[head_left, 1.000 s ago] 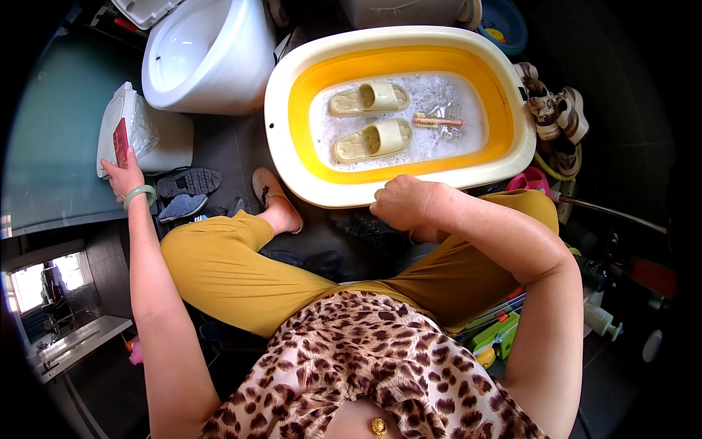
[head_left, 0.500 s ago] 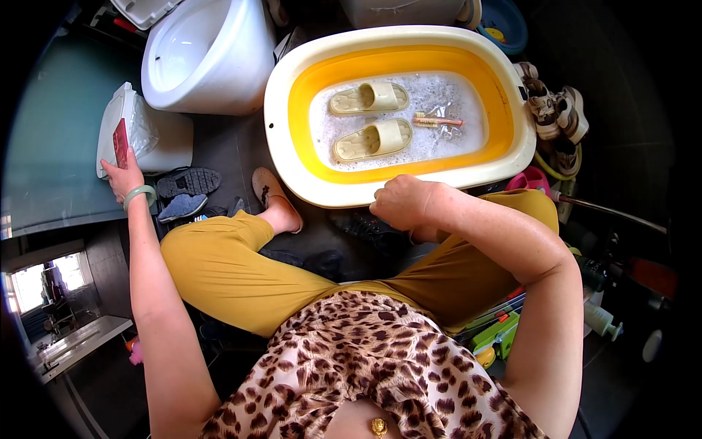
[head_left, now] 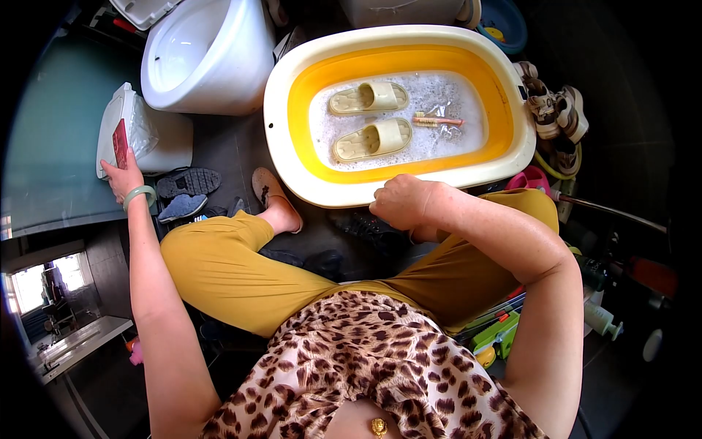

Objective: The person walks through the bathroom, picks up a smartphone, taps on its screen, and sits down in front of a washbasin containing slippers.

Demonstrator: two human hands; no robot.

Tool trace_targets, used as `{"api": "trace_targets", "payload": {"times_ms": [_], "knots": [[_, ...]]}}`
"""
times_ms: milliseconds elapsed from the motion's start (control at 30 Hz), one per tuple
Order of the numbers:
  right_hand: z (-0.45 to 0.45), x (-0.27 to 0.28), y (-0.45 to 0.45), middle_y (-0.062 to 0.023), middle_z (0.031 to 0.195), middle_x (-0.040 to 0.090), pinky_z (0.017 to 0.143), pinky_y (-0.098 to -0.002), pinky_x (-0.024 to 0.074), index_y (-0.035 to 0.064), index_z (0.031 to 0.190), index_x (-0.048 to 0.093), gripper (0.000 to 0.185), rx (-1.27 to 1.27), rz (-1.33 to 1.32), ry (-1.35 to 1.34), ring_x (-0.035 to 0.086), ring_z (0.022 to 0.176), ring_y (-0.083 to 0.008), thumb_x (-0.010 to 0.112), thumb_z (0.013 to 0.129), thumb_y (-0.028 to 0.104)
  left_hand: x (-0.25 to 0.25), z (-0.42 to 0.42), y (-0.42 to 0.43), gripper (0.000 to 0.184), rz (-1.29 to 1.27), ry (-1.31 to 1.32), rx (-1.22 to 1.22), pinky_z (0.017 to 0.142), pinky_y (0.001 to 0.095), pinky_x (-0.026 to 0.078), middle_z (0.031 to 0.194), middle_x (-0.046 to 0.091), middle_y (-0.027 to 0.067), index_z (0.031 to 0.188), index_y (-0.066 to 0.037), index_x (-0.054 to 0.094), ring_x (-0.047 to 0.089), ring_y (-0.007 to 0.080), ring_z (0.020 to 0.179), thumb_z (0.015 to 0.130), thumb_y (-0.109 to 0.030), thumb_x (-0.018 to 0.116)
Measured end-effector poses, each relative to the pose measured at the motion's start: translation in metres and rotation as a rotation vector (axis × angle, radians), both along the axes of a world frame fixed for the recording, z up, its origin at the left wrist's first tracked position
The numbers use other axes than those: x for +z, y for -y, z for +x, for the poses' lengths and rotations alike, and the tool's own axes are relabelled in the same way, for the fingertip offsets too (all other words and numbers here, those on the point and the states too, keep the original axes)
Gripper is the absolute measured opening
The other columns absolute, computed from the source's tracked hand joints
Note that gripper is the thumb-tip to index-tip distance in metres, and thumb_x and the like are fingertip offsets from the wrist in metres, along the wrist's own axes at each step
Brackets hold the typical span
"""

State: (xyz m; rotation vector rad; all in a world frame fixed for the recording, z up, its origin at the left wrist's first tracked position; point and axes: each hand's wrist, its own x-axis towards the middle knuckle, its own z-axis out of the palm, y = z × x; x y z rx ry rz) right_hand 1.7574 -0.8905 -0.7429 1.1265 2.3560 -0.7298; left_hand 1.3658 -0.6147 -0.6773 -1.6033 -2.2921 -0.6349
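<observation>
My left hand (head_left: pixel 124 180), with a pale green bangle on its wrist, reaches out at the left and is closed on a flat red object (head_left: pixel 121 143). That object is held upright against the white trash bin (head_left: pixel 113 132). My right hand (head_left: pixel 404 203) is curled in a loose fist at the near rim of the yellow-and-white tub (head_left: pixel 402 177); the inside of its grip is hidden. Soapy water fills the tub's bottom, where two cream slippers (head_left: pixel 370 98) (head_left: pixel 374 140) lie side by side. To their right rests a pink-handled brush (head_left: pixel 439 121).
A white toilet (head_left: pixel 208 58) stands behind the bin. Dark shoes (head_left: pixel 188 183) lie on the floor below the bin. Dirty sneakers (head_left: pixel 559 113) sit right of the tub, near a pink container (head_left: pixel 529 178). A blue basin (head_left: pixel 504 25) is at the back right.
</observation>
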Motion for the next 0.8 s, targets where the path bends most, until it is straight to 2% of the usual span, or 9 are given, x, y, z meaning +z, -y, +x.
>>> {"api": "trace_targets", "payload": {"times_ms": [800], "knots": [[-0.0004,-0.0006,-0.0006,-0.0106,0.088,0.062,0.069,-0.0321,0.0471,0.0044,0.088,0.063,0.020,-0.007,-0.008,0.002,0.060,0.083,-0.0228,0.055,0.070,0.010,0.0015,0.0025,0.0019,0.081,-0.004,-0.022,0.006,0.085,0.0503,0.034,0.118,0.044,0.0202,0.131,-0.015,0.021,0.044,0.0373,0.106,0.070,-0.060,0.049]]}}
